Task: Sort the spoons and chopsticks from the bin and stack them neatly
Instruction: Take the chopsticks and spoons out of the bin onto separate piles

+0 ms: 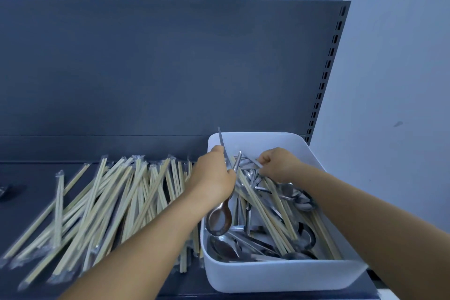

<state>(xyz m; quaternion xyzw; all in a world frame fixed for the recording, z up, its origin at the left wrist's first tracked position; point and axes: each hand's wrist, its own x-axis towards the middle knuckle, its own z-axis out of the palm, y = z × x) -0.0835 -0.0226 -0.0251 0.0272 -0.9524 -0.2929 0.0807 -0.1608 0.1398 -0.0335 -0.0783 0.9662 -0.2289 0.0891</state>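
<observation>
A white bin (280, 275) sits at the right of the dark shelf, holding metal spoons (258, 243) and wrapped chopsticks (265, 212) mixed together. My left hand (211, 178) is over the bin's left rim, shut on a metal spoon (219, 220) whose bowl hangs down toward me and whose handle points up and away. My right hand (280, 164) is inside the bin near its back, fingers pinched on the top ends of some chopsticks. A loose heap of wrapped chopsticks (97, 207) lies on the shelf to the left of the bin.
The dark shelf board (29, 204) runs left; a small dark object (4, 191) lies at its far left edge. A dark back panel (170, 68) rises behind, with a slotted upright (326, 73) at right. A pale wall lies beyond.
</observation>
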